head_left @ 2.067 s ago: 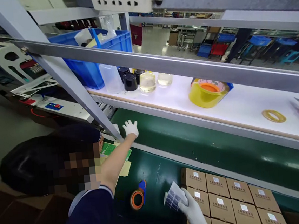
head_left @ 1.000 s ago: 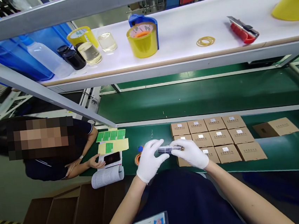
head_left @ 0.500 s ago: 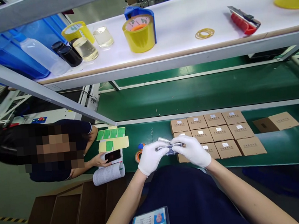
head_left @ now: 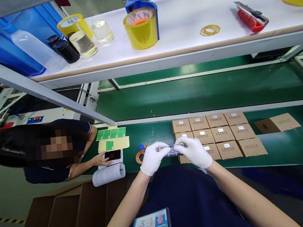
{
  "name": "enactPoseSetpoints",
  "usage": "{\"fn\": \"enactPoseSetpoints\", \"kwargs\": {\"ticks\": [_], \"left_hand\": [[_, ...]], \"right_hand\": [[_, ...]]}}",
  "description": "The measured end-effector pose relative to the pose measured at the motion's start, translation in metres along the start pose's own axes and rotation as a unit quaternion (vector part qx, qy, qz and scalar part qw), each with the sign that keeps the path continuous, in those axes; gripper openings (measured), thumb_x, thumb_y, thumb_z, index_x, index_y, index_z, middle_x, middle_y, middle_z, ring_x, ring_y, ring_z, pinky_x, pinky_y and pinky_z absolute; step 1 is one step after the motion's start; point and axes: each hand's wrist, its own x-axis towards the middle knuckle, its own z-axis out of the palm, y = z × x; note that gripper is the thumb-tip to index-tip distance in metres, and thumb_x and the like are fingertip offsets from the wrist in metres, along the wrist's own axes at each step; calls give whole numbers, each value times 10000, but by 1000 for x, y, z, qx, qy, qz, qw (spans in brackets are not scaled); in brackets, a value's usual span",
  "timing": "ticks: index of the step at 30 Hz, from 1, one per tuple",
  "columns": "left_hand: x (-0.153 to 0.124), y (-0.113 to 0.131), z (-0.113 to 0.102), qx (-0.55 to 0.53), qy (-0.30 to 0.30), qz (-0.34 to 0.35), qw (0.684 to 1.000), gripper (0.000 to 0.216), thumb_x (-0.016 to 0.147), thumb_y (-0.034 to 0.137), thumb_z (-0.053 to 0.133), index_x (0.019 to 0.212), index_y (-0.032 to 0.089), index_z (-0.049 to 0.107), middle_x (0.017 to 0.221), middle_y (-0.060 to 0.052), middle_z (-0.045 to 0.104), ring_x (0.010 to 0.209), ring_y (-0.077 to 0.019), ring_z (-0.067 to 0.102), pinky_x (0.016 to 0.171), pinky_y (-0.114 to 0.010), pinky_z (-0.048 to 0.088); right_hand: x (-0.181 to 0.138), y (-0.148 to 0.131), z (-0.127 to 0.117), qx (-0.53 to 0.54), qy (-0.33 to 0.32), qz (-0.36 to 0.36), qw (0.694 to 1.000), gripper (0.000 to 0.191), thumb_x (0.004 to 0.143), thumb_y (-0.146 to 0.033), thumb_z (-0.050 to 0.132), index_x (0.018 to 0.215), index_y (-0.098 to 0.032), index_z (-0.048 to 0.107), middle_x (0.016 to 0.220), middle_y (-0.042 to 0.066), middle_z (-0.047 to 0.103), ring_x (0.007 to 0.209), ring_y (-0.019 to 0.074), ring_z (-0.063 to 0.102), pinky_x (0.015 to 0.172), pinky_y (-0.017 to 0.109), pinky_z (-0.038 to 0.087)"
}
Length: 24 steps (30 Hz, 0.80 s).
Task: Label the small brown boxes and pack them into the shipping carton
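Observation:
Both of my white-gloved hands meet over the green bench and share a small clear plastic case [head_left: 172, 151] with dark, grid-like contents. My left hand [head_left: 153, 158] pinches the case's left end between thumb and fingers. At the right end, my right hand [head_left: 195, 152] grips it the same way. Fingers hide both ends of the case, and what is inside is too small to make out. Just beyond and right of my right hand stand rows of small brown cardboard boxes [head_left: 219, 134]. A roll of orange tape [head_left: 139, 157] lies left of my left hand.
At the left, a co-worker's hand [head_left: 104, 160] touches a phone [head_left: 113, 155] beside rolled papers [head_left: 108, 175] and green label sheets [head_left: 110, 133]. An open carton [head_left: 278, 123] lies at the right. Overhead, a white shelf [head_left: 177, 25] holds yellow tape [head_left: 142, 30] and a red cutter [head_left: 251, 18].
A clear flap that stood up from the case is now down, and the case has tipped so its flat face shows. My hands stay at its two ends. The view has shifted slightly.

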Motion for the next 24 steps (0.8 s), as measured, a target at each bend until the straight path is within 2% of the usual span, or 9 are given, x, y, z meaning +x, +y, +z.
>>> {"fn": "enactPoseSetpoints", "kwargs": {"ticks": [5, 7, 11, 16, 19, 22, 24], "left_hand": [[1, -5, -1, -19, 27, -16, 999, 211, 836, 388, 743, 871, 184, 787, 896, -49, 781, 878, -232, 709, 807, -337, 573], [1, -5, -3, -23, 25, -18, 999, 214, 839, 390, 742, 878, 185, 792, 898, -49, 783, 884, -236, 711, 807, -340, 574], [2, -4, -4, -32, 17, -25, 999, 247, 835, 414, 756, 886, 177, 803, 930, -64, 794, 920, -257, 718, 836, -353, 570], [5, -2, -2, -75, -20, -34, 996, 325, 902, 455, 691, 1007, 178, 823, 1015, -76, 806, 993, -275, 723, 893, -367, 562], [6, -2, -2, -42, -20, -14, 999, 288, 890, 440, 710, 983, 194, 826, 1001, -65, 807, 1001, -277, 722, 920, -373, 557], [6, -3, -2, -13, -24, -7, 1000, 260, 886, 418, 709, 953, 192, 820, 990, -61, 807, 1000, -276, 719, 918, -368, 555], [6, -3, -2, -21, -35, -9, 999, 268, 898, 408, 689, 963, 181, 815, 1007, -64, 804, 1004, -273, 716, 909, -361, 555]], "right_hand": [[-1, 1, -5, -48, 96, -86, 990, 174, 939, -307, 650, 1092, -248, 709, 1129, 54, 701, 1055, 234, 661, 980, 391, 518], [-2, 0, -8, -71, 106, -108, 986, 159, 971, -304, 616, 1082, -258, 720, 1129, 65, 691, 1088, 246, 653, 988, 407, 522], [-5, 3, -9, -127, 112, -144, 975, 181, 1005, -266, 570, 1023, -276, 750, 1042, 68, 683, 1025, 247, 645, 923, 423, 539], [-13, 3, -2, -162, 195, -220, 942, 166, 965, -224, 644, 1043, -303, 767, 1113, 81, 677, 1108, 282, 618, 994, 505, 521], [-13, -5, 7, -115, 180, -194, 957, 241, 984, -225, 618, 1179, -313, 729, 1150, 71, 700, 1136, 272, 634, 1022, 496, 528], [-9, -11, 17, -80, 144, -136, 977, 424, 1017, -243, 557, 1435, -308, 578, 1121, 59, 732, 1050, 247, 678, 973, 459, 564], [-9, -11, 21, -91, 143, -142, 975, 489, 1024, -223, 527, 1504, -315, 513, 1078, 50, 743, 1012, 245, 687, 964, 462, 566]]}}
